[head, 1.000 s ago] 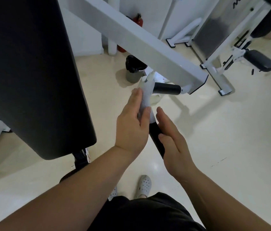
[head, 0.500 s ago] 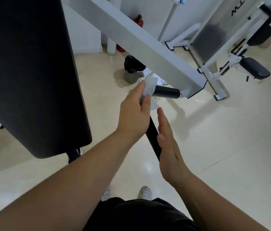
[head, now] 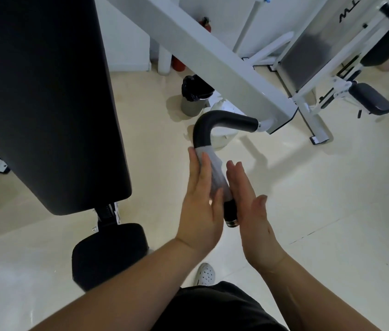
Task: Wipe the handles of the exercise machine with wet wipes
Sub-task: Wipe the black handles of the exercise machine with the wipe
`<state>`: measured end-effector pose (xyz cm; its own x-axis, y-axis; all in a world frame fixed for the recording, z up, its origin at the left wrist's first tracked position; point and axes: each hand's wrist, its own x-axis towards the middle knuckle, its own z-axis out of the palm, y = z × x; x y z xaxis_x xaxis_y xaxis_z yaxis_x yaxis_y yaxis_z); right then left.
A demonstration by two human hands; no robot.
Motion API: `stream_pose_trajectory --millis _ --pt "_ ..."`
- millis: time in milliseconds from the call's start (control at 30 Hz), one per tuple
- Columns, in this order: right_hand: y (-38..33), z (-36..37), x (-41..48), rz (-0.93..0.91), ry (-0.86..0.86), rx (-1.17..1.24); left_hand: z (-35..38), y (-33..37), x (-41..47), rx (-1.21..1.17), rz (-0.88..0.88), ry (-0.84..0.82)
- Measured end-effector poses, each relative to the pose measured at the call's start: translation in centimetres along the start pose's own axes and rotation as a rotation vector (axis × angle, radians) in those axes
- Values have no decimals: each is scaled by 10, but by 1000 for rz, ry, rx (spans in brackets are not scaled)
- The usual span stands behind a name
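Observation:
A black bent handle (head: 215,121) sticks out of the machine's white arm (head: 227,65) and runs down toward me. A white wet wipe (head: 213,172) is wrapped around its lower straight part. My left hand (head: 201,201) presses the wipe against the handle from the left, fingers stretched along it. My right hand (head: 253,206) lies flat against the right side of the handle, fingers straight and together, holding nothing. The handle's metal end cap (head: 231,222) shows between my two hands.
The machine's large black back pad (head: 45,96) fills the left, with its black seat (head: 109,254) below. A grey bin with a black bag (head: 193,96) and crumpled white wipes (head: 222,137) lie on the floor behind the handle. Another white machine (head: 320,68) stands at the right.
My left hand has slid with the wipe down from the handle's bend to its lower straight part. The bend is now bare. My right hand stays alongside the handle's end.

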<state>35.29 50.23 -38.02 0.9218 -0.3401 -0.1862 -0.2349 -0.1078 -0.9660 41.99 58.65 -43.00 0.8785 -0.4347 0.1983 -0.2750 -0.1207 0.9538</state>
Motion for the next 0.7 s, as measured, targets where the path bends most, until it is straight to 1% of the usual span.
stream_pose_trajectory --millis 100,167,300,400,500,567,633,700 --pt "3 -11 0 77 -2 35 12 7 -16 -36 -85 -31" --pt "2 -18 0 109 -11 92 14 11 -11 -61 -111 -10" --pt "0 -31 -7 90 -66 143 5 22 33 -61 -196 149" --pt "7 -42 -6 130 -112 142 6 27 50 -30 -221 236" --pt "13 -47 -5 170 -232 61 23 22 29 -7 -206 278" --pt "21 -49 -9 133 -300 7 39 19 -1 -49 -219 273" --pt "23 -52 -13 151 -318 38 58 17 -31 -99 -238 255" --pt "25 -59 -17 162 -342 83 75 20 -53 -145 -247 272"
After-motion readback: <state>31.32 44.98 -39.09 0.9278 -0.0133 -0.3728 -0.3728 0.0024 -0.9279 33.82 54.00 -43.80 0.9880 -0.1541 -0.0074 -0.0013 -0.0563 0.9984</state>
